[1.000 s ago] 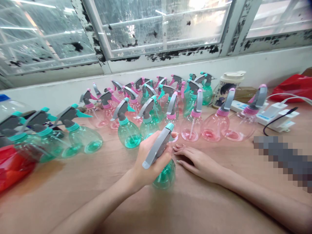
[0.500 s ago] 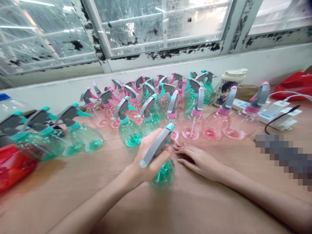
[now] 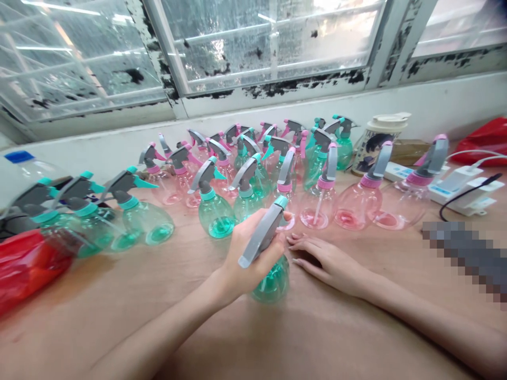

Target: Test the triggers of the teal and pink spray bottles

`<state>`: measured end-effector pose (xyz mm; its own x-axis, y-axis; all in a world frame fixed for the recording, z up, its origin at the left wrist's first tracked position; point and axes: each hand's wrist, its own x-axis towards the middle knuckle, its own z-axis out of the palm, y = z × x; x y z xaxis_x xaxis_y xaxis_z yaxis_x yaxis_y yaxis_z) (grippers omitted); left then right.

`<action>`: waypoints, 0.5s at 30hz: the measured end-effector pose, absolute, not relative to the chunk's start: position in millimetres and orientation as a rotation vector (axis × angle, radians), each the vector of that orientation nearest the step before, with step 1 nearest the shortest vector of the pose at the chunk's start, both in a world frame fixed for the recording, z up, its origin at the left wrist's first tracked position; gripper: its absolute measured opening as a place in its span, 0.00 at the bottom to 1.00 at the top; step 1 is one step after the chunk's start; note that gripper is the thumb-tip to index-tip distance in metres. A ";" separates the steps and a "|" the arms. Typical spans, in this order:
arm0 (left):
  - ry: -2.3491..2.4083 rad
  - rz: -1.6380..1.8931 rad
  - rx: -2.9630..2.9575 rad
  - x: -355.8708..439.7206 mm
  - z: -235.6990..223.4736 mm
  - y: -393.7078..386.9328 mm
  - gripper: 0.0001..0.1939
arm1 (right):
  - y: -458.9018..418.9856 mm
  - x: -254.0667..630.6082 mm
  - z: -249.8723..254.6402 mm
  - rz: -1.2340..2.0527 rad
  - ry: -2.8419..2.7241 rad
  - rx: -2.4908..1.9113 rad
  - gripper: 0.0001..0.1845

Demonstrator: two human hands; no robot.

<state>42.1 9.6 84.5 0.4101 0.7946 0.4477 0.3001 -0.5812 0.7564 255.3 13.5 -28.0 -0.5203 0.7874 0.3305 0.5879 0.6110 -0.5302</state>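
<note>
My left hand is wrapped round the neck of a green spray bottle with a grey trigger head, tilted slightly on the table. Its neck and trigger are hidden by my fingers. Resting palm down on the wood, my right hand holds nothing, its fingers stretched toward the bottle and a little apart from it. Just behind stand a green spray bottle and a pink spray bottle, part of a front row of both colours. More spray bottles with grey heads crowd behind them.
At the left are several green spray bottles and a red plastic bag. A lidded cup, a white power strip with cables and a blurred-out dark object lie at the right. A windowed wall borders the table.
The whole view has shifted a little, moving everything rightward in the picture. My left hand keeps its hold on the green spray bottle, and my right hand stays flat on the table.
</note>
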 end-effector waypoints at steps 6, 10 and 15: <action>0.924 1.112 2.072 42.2 83.0 10.3 0.13 | 13.7 255.4 -27.8 0.490 -2.298 -1.085 0.13; 0.938 1.117 2.079 42.3 83.6 9.3 0.13 | 14.4 255.9 -28.5 0.485 -2.300 -1.079 0.14; 0.875 1.064 2.095 40.0 84.0 15.3 0.13 | 13.1 256.4 -28.0 0.464 -2.322 -1.097 0.13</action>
